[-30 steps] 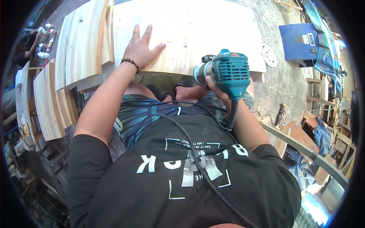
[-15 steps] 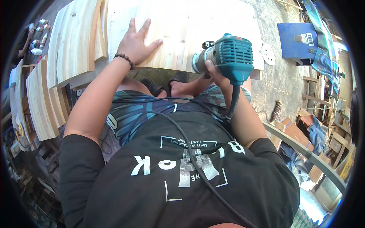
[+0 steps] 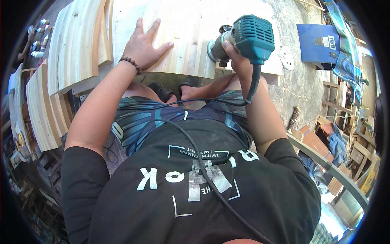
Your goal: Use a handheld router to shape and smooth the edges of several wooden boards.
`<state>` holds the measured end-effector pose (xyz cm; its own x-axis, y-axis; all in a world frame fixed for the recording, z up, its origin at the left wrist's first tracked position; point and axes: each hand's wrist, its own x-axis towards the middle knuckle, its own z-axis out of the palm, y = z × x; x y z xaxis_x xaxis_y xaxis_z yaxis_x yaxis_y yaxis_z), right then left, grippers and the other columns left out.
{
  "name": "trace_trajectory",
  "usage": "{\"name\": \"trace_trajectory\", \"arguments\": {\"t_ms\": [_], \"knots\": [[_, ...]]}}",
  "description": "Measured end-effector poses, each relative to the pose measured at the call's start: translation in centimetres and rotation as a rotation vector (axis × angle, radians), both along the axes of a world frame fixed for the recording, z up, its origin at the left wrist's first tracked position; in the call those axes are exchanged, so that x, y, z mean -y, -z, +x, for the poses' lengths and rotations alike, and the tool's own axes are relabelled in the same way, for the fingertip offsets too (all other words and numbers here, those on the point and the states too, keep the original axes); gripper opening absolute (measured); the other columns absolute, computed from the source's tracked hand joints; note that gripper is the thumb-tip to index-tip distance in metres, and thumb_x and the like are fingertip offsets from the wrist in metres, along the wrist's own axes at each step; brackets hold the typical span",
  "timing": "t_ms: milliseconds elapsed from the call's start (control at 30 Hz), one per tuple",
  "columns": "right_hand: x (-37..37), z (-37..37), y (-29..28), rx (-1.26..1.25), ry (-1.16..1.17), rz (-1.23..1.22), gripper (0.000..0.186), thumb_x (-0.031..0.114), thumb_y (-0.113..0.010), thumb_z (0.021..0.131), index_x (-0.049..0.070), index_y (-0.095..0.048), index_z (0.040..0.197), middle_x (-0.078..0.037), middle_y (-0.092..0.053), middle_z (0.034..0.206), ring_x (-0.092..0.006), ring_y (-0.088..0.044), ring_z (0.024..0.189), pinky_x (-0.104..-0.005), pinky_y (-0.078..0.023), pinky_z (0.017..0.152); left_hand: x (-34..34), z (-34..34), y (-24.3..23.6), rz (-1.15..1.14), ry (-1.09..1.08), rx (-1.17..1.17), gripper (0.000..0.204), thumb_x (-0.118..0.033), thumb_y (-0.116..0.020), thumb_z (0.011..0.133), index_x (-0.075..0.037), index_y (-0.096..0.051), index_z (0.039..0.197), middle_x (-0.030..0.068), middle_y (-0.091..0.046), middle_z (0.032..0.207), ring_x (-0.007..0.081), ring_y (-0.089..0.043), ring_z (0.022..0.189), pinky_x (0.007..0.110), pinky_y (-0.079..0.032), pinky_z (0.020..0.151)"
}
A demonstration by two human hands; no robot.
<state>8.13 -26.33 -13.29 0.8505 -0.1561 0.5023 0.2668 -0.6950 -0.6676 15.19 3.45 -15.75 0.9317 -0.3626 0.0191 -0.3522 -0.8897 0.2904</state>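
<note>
My left hand lies flat on a pale wooden panel made of glued strips, its fingers spread. A beaded bracelet circles that wrist. My right hand is wrapped round the body of a teal trim router, which is tilted with its motor end to the right. The router's base meets the panel's right edge; whether it touches the wood or stands just off it, I cannot tell. From the motor end a black cord drops and runs back across my lap and shirt.
Several stacked wooden panels stand at the left. A perforated sanding disc lies right of the router, with a blue machine beyond. Bottles stand at the far left. Wood scraps and cloth pile up at the right.
The router has moved up and slightly to the right with my right hand, along the panel's right edge. My left hand stays almost in place on the panel.
</note>
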Motion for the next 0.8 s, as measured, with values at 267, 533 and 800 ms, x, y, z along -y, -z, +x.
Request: {"name": "trace_trajectory", "arguments": {"t_ms": [267, 533, 800], "knots": [[1.4, 3.3, 0.6, 0.042, 0.001, -0.020, 0.046, 0.038, -0.086, 0.069, 0.009, -0.072, 0.102, -0.006, -0.073, 0.097, -0.0261, -0.071, 0.087, -0.0389, -0.056, 0.080, 0.1, 0.0, 0.0, -0.018, 0.031, 0.035, 0.087, -0.067, -0.068, 0.086, -0.025, -0.041, 0.158, 0.0398, -0.025, 0.158, 0.0524, -0.055, 0.129, 0.048, -0.051, 0.105], [2.0, 5.9, 0.2, 0.068, -0.141, 0.038, 0.026, 0.009, -0.076, 0.082, 0.001, -0.069, 0.106, -0.010, -0.069, 0.100, -0.0242, -0.067, 0.091, -0.0381, -0.053, 0.086, 0.0, 0.1, 0.5, -0.007, 0.036, 0.081, 0.088, -0.067, -0.069, 0.084, -0.024, -0.044, 0.157, 0.0427, -0.027, 0.156, 0.0531, -0.058, 0.125, 0.048, -0.053, 0.102], [0.8, 8.5, -0.8, -0.049, 0.017, 0.257, 0.026, 0.004, -0.081, 0.080, 0.001, -0.069, 0.103, -0.007, -0.072, 0.095, -0.0179, -0.070, 0.086, -0.0350, -0.057, 0.075, -0.2, 0.0, 0.2, 0.002, 0.046, 0.073, 0.089, -0.067, -0.070, 0.084, -0.023, -0.044, 0.157, 0.0438, -0.027, 0.155, 0.0545, -0.059, 0.123, 0.048, -0.053, 0.101]]}}
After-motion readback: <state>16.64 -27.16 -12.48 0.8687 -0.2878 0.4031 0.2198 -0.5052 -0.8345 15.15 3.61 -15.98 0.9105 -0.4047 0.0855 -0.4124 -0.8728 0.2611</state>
